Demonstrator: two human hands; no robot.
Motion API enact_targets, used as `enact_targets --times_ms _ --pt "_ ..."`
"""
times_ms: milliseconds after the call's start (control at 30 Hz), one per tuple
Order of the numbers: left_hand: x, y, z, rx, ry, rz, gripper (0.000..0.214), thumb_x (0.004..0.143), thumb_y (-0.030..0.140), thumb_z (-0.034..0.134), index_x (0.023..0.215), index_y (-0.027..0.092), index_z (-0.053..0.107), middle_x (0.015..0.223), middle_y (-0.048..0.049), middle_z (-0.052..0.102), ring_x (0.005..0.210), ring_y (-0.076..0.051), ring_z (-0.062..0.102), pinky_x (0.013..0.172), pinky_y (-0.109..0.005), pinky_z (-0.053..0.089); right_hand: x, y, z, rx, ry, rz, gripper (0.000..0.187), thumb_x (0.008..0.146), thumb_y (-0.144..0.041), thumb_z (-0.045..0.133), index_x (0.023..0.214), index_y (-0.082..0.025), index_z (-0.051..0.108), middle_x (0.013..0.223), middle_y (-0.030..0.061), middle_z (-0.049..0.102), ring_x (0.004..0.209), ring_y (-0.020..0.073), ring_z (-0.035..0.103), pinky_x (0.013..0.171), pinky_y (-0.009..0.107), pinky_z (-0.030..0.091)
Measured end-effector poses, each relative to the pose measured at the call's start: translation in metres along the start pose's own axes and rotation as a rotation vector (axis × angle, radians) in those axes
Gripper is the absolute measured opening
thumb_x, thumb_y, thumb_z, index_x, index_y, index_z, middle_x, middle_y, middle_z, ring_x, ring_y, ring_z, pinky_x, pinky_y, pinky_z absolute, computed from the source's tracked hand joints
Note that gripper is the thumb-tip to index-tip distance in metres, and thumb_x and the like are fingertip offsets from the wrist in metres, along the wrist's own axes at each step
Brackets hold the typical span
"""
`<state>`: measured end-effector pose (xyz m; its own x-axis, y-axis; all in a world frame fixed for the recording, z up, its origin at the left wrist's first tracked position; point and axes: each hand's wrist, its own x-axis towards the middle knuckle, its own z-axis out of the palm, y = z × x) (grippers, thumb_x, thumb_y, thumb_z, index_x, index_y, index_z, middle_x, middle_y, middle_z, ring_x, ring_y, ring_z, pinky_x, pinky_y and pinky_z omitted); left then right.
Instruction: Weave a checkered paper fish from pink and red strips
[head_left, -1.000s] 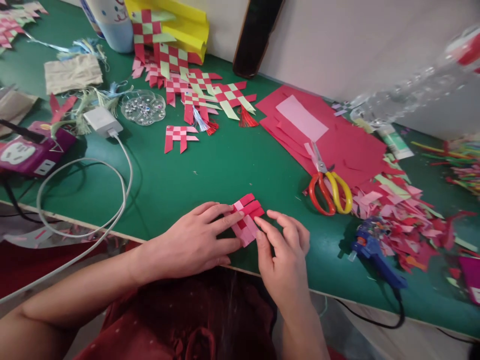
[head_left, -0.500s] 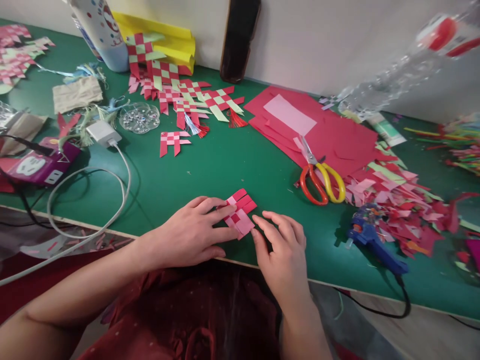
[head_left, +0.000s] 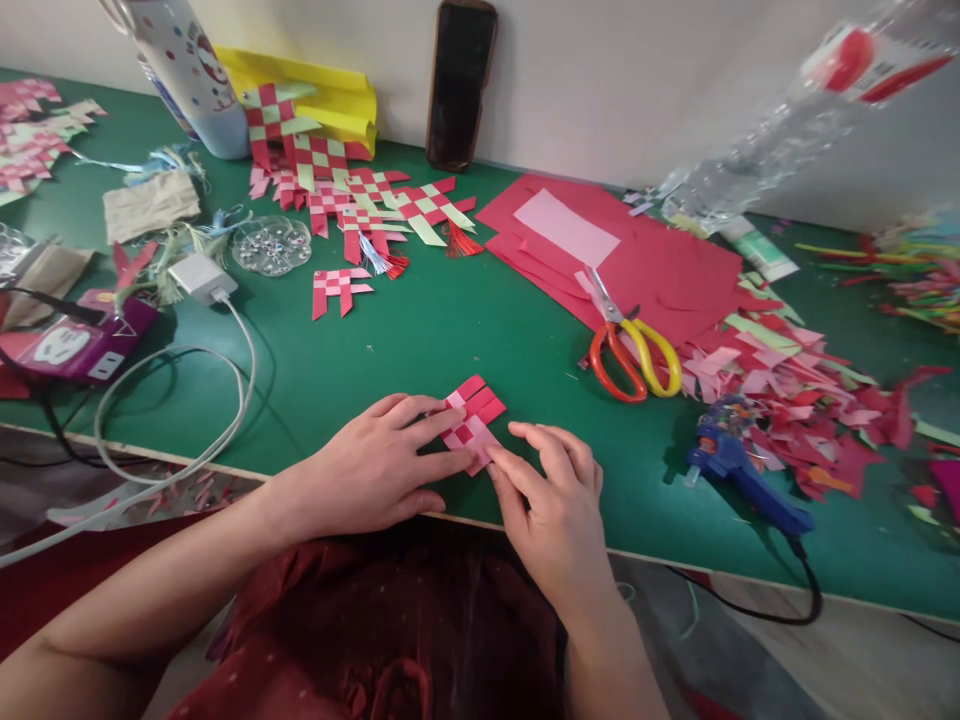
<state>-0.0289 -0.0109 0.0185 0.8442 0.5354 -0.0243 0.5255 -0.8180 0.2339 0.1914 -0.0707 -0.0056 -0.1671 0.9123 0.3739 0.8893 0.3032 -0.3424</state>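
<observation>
A small woven piece of red and pink paper strips (head_left: 472,415) lies on the green table (head_left: 450,330) near its front edge. My left hand (head_left: 375,470) lies flat with fingers stretched, its fingertips pressing the piece's left side. On the piece's lower right corner rests my right hand (head_left: 551,500), fingers curled, its fingertips touching the pink strip ends.
Red-and-yellow scissors (head_left: 630,350) lie on red paper sheets (head_left: 645,260). A blue glue gun (head_left: 739,475) and a heap of paper scraps (head_left: 810,400) are at right. Finished woven pieces (head_left: 360,195), a dish of beads (head_left: 271,245), a charger and cable (head_left: 202,280) and a phone (head_left: 459,85) lie behind.
The view tilted up a little. My right hand has moved in onto the piece's lower right corner, and less of the pink strip ends shows below the weave.
</observation>
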Motion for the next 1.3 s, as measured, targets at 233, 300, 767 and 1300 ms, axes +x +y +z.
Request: enact_targets --times_ms 233,300,767,1300 --pt "0.000 -0.003 0.000 -0.006 0.005 0.012 0.052 0.091 0.047 0.058 0.140 0.035 0.046 0.152 -0.0047 0.039 0.136 -0.030 0.036 0.108 -0.048 0.034 0.004 -0.001 0.000 -0.016 -0.038 0.003 0.024 0.093 -0.020 0.056 0.111 -0.026 0.071 0.120 0.0082 0.063 0.114 0.0266 0.049 0.094 0.046 0.039" --pt "0.000 -0.004 0.000 -0.011 0.001 0.013 0.048 0.091 0.048 0.058 0.137 0.034 0.050 0.153 -0.0051 0.038 0.136 -0.030 0.036 0.109 -0.048 0.034 0.006 -0.002 0.000 -0.048 -0.090 -0.013 0.029 0.093 -0.018 0.054 0.115 -0.029 0.069 0.126 0.0076 0.061 0.116 0.0281 0.047 0.094 0.048 0.038" --pt "0.000 -0.008 -0.001 -0.081 -0.002 0.020 0.063 0.088 0.046 0.063 0.144 0.030 0.040 0.154 -0.0051 0.038 0.139 -0.029 0.033 0.110 -0.046 0.032 0.005 0.009 0.002 -0.068 -0.069 -0.031 0.025 0.094 -0.022 0.054 0.109 -0.030 0.072 0.122 0.0061 0.063 0.113 0.0268 0.050 0.093 0.047 0.036" --pt "0.000 -0.022 -0.008 -0.028 -0.060 0.167 0.052 0.094 0.050 0.052 0.142 0.033 0.045 0.156 -0.0052 0.034 0.138 -0.030 0.034 0.106 -0.047 0.035 0.004 0.010 0.005 -0.040 -0.025 -0.009 0.026 0.093 -0.022 0.055 0.110 -0.033 0.071 0.120 0.0041 0.065 0.113 0.0252 0.051 0.092 0.045 0.035"
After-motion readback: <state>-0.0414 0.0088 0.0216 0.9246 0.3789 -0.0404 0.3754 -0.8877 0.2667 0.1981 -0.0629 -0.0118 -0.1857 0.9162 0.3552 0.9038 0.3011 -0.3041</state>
